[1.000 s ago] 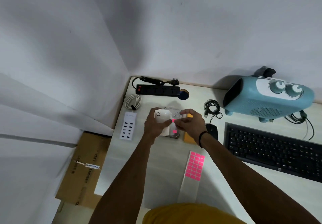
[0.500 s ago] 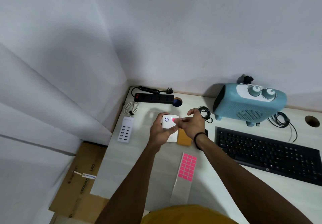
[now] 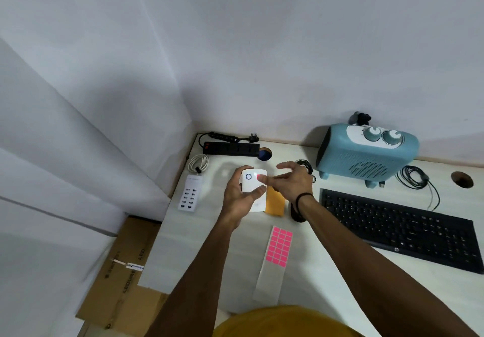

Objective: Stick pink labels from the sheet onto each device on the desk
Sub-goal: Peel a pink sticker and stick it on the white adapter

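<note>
- My left hand [image 3: 239,195] grips a small white device [image 3: 252,181] lifted off the desk [image 3: 214,253], fingers curled round its far edge and thumb across its near face.
- My right hand [image 3: 290,182] has its fingers stretched out and apart, one fingertip pressing a pink label [image 3: 259,177] onto the device's face beside the blue ring.
- The label looks thin and floppy; I judge it best handled by one corner so it doesn't fold onto itself.
- The device seems light, rigid and smooth, so holding it by its edges keeps the face free and steady for pressing.
- The label sheet [image 3: 279,249] lies flat near my body, pink squares at its far end, bare backing towards me.
- Around it sit a white USB charging hub [image 3: 190,196], a black power strip [image 3: 231,149], a blue fan heater [image 3: 366,153] and a black keyboard [image 3: 398,228]; none shows a label that I can see.
</note>
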The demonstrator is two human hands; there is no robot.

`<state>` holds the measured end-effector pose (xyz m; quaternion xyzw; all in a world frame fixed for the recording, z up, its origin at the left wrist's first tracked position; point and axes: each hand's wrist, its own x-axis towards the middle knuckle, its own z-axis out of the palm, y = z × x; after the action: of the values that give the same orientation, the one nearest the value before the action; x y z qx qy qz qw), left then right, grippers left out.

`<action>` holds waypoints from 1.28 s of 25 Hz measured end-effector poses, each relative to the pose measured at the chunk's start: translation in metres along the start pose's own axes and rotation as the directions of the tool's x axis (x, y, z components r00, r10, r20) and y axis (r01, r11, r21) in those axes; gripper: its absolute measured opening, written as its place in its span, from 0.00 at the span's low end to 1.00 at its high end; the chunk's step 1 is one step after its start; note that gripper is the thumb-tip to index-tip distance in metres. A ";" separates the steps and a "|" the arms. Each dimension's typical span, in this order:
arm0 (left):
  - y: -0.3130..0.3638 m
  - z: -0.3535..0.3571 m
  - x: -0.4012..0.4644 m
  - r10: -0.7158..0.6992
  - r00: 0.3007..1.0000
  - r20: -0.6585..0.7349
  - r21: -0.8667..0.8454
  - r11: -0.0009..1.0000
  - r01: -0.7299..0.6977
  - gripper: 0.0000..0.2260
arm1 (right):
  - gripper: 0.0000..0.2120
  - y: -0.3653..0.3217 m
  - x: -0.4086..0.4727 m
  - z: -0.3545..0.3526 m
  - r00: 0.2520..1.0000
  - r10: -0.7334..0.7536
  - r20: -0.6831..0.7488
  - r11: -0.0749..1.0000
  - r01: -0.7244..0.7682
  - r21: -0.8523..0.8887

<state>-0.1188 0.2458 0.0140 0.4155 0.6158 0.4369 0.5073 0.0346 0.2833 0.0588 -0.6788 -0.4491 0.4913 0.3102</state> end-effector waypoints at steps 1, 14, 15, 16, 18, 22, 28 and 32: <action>0.002 -0.001 0.000 0.010 1.000 0.024 0.008 1.000 -0.010 0.24 | 0.20 0.001 0.000 -0.001 0.998 -0.020 0.061 0.998 0.016 0.062; 0.003 0.000 -0.006 -0.075 0.995 -0.062 0.050 0.996 0.078 0.05 | 0.09 0.018 -0.002 0.016 0.996 0.018 0.086 0.989 -0.030 0.145; 0.001 -0.003 -0.005 -0.076 0.996 -0.038 0.059 0.995 0.078 0.06 | 0.09 0.018 -0.002 0.017 0.996 0.021 0.082 0.989 -0.033 0.142; 0.000 -0.006 -0.004 -0.081 0.997 -0.010 0.057 0.995 0.081 0.07 | 0.09 0.018 -0.002 0.018 0.997 0.019 0.073 0.991 -0.029 0.132; -0.004 -0.012 -0.002 -0.110 0.993 0.043 0.019 0.994 0.110 0.10 | 0.06 0.020 -0.001 0.023 0.997 0.026 0.070 0.993 -0.034 0.116; -0.020 -0.025 -0.002 -0.241 0.968 0.067 -0.026 0.970 0.243 0.14 | 0.05 0.034 0.006 0.045 0.994 0.063 0.091 0.997 -0.066 0.036; -0.052 -0.050 0.011 -0.323 0.942 -0.085 0.062 0.942 0.329 0.18 | 0.06 0.050 0.008 0.087 0.971 0.204 0.125 0.979 -0.205 -0.012; -0.063 -0.069 0.031 -0.304 0.934 -0.188 0.185 0.923 0.337 0.17 | 0.10 0.049 0.023 0.121 0.957 0.239 0.162 0.971 -0.235 -0.042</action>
<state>-0.1953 0.2505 -0.0471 0.3257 0.7566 0.3100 0.4748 -0.0620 0.2819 -0.0315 -0.6877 -0.3945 0.5747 0.2030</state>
